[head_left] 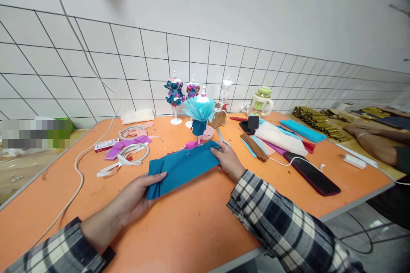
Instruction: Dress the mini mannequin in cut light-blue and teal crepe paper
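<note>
A folded strip of dark teal crepe paper (188, 165) is held out between my two hands above the orange table. My left hand (144, 187) grips its left end, thumb on top and fingers beneath. At the right end, my right hand (228, 160) pinches the upper corner between thumb and fingers. Just behind the paper stands a small white mannequin stand (204, 99) dressed in a light blue ruffle (199, 111) and a dark teal piece (199, 127). Two decorated mannequins (174, 94) and a plain white one (226, 89) stand farther back.
On the left of the orange table (198, 230) lie ribbon rolls (136, 153), purple paper (128, 146) and a small box (106, 145). To the right are folded papers (282, 138), a phone (312, 173), a charger (354, 161) and a green-lidded bottle (261, 101). Another person's arm (371, 138) rests at far right.
</note>
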The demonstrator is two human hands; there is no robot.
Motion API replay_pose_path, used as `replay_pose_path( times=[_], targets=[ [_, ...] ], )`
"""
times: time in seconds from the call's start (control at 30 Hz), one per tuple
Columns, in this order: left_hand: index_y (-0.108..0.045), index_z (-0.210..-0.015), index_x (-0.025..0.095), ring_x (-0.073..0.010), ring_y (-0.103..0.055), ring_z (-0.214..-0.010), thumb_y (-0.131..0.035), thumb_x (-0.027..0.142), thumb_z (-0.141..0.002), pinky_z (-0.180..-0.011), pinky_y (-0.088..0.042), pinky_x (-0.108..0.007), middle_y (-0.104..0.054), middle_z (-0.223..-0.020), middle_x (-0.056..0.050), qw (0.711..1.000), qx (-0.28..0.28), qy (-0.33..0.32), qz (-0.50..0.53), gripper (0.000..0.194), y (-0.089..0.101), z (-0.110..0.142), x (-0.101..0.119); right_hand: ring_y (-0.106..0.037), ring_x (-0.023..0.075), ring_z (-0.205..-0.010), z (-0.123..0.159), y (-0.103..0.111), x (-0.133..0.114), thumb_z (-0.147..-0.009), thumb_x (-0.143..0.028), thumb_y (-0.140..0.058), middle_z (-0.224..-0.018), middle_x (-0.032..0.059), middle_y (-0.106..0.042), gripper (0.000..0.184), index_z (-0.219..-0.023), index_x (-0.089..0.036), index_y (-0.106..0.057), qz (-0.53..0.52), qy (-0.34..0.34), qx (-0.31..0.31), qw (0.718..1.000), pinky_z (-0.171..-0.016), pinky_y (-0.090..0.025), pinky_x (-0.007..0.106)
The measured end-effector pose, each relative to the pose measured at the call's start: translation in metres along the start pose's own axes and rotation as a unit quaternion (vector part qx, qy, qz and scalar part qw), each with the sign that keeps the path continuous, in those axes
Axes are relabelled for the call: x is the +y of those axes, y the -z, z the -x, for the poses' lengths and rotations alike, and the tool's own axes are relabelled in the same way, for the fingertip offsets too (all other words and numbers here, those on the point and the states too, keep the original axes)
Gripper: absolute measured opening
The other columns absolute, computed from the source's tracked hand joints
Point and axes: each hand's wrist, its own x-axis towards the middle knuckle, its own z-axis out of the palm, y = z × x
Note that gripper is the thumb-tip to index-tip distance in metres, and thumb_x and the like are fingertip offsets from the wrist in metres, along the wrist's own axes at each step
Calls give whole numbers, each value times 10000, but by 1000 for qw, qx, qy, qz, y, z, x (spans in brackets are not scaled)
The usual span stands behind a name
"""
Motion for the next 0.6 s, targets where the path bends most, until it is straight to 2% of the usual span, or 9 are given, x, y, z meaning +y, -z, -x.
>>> replay_pose_path(
  times=[0.07, 0.13, 0.17, 0.23, 0.3, 0.37, 0.43, 0.53, 0.6],
  targets=[
    [-652, -1252, 99, -292, -808, -808, -657, 50, -884, -627, -703, -369, -804, -1059, -165, 998, 59, 22, 18, 371, 2, 5, 1, -510, 123, -497, 1, 12, -5, -893, -425, -561, -681, -20, -580, 332, -1105, -182, -643, 50, 8, -18, 999, -463, -416, 248],
    [-616, -1296, 116, -273, -808, -774, -619, 44, -919, -560, -697, -357, -806, -1046, -145, 995, 98, 16, 33, 384, 3, 7, 3, -572, 135, -622, 2, 31, -11, -919, -427, -544, -834, 7, -652, 340, -1158, -205, -644, 111, 19, -18, 993, -556, -447, 252],
    [-597, -1323, 120, -277, -808, -784, -601, 47, -934, -555, -698, -364, -805, -1049, -145, 994, 104, 15, 42, 396, 3, 7, 5, -588, 144, -692, 2, 41, -13, -944, -413, -508, -897, 21, -667, 323, -1152, -205, -644, 149, 22, -7, 989, -613, -452, 260],
    [-562, -1372, 117, -289, -810, -807, -567, 56, -960, -578, -701, -379, -800, -1054, -162, 992, 104, 18, 65, 417, 1, 8, 8, -603, 175, -792, 3, 61, -14, -927, -368, -553, -911, 49, -680, 236, -1013, -184, -674, 237, 13, 0, 971, -681, -432, 279],
    [-540, -1407, 114, -292, -810, -814, -543, 57, -973, -611, -700, -370, -796, -1058, -180, 991, 96, 21, 88, 438, -1, 8, 9, -614, 200, -768, 5, 73, -12, -851, -292, -657, -846, 63, -695, 153, -936, -174, -704, 323, -20, -30, 946, -661, -399, 290],
    [-535, -1424, 113, -299, -808, -851, -529, 60, -977, -642, -697, -356, -789, -1088, -197, 991, 85, 23, 102, 450, -3, 9, 8, -641, 220, -785, 8, 75, -9, -790, -217, -718, -868, 78, -720, 221, -1007, -177, -727, 391, -43, -68, 917, -659, -387, 293],
    [-538, -1431, 119, -338, -795, -928, -535, 97, -983, -684, -698, -400, -771, -1152, -219, 992, 70, 33, 96, 448, -4, 11, 4, -672, 245, -872, 12, 68, -8, -796, -164, -710, -959, 101, -742, 310, -1105, -185, -723, 443, -51, -99, 889, -687, -398, 296],
    [-564, -1407, 110, -395, -779, -963, -588, 178, -977, -733, -683, -538, -755, -1187, -249, 996, 58, 50, 51, 436, -2, 14, 1, -687, 288, -999, 17, 52, -12, -843, -132, -663, -1060, 155, -740, 294, -1132, -158, -709, 506, -53, -127, 852, -733, -429, 307],
    [-600, -1360, 92, -380, -793, -902, -631, 151, -946, -695, -688, -531, -769, -1149, -247, 997, 58, 49, 22, 419, 1, 15, 1, -694, 305, -1021, 21, 42, -18, -869, -119, -627, -1072, 188, -730, 252, -1112, -126, -697, 537, -55, -136, 831, -751, -453, 316]
  ],
)
